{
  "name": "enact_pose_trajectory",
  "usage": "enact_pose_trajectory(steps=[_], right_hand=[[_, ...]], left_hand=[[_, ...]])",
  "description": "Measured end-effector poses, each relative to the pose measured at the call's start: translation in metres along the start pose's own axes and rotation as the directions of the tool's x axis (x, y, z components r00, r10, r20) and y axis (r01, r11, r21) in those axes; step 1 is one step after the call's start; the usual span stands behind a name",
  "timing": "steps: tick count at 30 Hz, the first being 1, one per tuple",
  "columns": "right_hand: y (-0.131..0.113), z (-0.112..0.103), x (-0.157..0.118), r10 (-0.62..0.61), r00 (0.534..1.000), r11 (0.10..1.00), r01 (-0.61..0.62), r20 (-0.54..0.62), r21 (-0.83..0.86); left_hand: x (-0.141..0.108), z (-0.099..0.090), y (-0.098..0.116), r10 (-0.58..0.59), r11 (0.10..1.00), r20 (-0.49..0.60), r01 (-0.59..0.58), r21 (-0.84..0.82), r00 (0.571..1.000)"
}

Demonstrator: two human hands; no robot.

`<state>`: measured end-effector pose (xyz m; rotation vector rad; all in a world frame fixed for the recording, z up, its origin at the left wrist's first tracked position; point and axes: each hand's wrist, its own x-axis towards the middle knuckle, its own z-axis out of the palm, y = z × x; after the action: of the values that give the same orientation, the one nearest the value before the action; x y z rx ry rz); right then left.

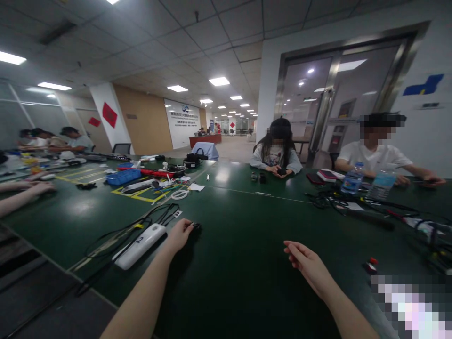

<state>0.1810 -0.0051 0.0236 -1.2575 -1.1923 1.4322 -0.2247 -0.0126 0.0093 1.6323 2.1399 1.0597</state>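
On the dark green table (pixel 233 245), my left hand (pixel 181 232) has its fingers closed on a small black object (pixel 196 227) just right of the white power strip. The object's details are too small to tell. My right hand (pixel 306 262) is over the table to the right, fingers curled together with the thumb alongside, and nothing shows in them. A wide stretch of table separates the two hands. Left of my left hand lies the white power strip (pixel 141 246), marked with a 2.
Black cables (pixel 116 231) run beside the strip. A blue basket (pixel 123 177) stands at back left. Two people (pixel 277 150) (pixel 374 155) sit across the table. Bottles (pixel 352 179) and tangled cables stand at right. A small red and black object (pixel 371 265) lies right of my right hand.
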Motion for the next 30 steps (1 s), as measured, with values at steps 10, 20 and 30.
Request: enact_pose_trajectory(steps=[10, 20, 30], right_hand=[[0.005, -0.003, 0.005, 0.005, 1.0, 1.0, -0.005, 0.007, 0.007], [0.0, -0.001, 0.0, 0.014, 1.0, 1.0, -0.014, 0.003, -0.001], [0.004, -0.001, 0.003, -0.001, 1.0, 1.0, 0.002, 0.016, -0.004]], left_hand=[[0.003, 0.002, -0.008, 0.053, 0.999, 0.032, -0.053, -0.011, 0.998], [0.002, -0.003, 0.0, 0.049, 0.999, 0.11, -0.047, -0.02, 0.993], [0.0, -0.004, 0.008, 0.038, 0.991, 0.059, -0.045, 0.123, 0.998]])
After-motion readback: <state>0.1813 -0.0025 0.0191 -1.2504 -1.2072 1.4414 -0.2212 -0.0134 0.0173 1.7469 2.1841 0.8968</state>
